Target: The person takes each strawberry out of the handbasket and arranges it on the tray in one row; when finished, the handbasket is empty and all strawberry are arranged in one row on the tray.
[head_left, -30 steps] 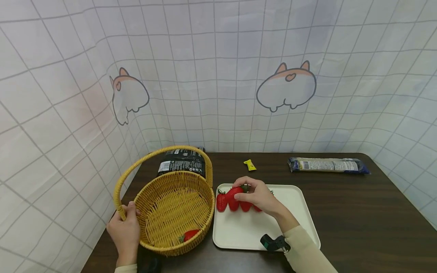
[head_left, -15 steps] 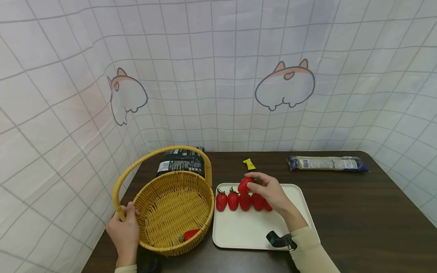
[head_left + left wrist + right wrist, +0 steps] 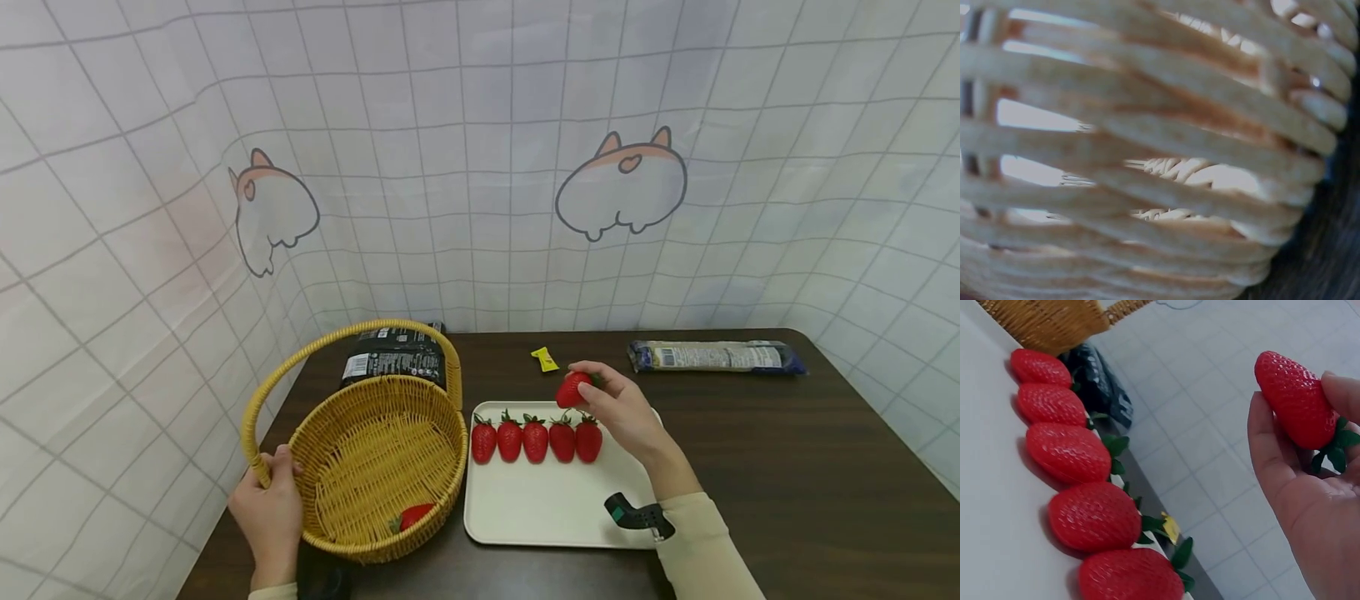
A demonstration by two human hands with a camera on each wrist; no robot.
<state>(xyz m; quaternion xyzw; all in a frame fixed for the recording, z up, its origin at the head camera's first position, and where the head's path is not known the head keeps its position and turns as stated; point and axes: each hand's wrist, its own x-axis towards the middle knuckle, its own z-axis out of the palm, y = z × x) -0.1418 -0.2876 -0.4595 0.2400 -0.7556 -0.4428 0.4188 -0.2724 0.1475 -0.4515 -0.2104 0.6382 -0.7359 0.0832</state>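
Observation:
My left hand [image 3: 270, 504] grips the base of the handle of a yellow wicker basket [image 3: 378, 400], thumb on top. One strawberry [image 3: 415, 517] lies inside near the basket's front rim. The left wrist view is filled by blurred wicker weave [image 3: 1147, 144]. In my right hand [image 3: 626, 415] a red strawberry [image 3: 573, 390] is pinched between thumb and fingers, above the tray's back edge. Its green leaves show toward the palm in the right wrist view. Below it, several strawberries [image 3: 535, 439] stand in a row along the back of a white tray [image 3: 555, 508], leaves pointing away from me.
Behind the basket lies a black printed packet [image 3: 397, 354]. A small yellow wrapped candy [image 3: 544, 359] is at the table's back, left of a long clear-and-blue packet [image 3: 716, 356]. A white checked curtain [image 3: 465, 167] encloses the dark wooden table [image 3: 817, 483].
My right hand has lifted the strawberry off the row and carried it right and back, uncovering the others. The left hand keeps its hold on the basket handle.

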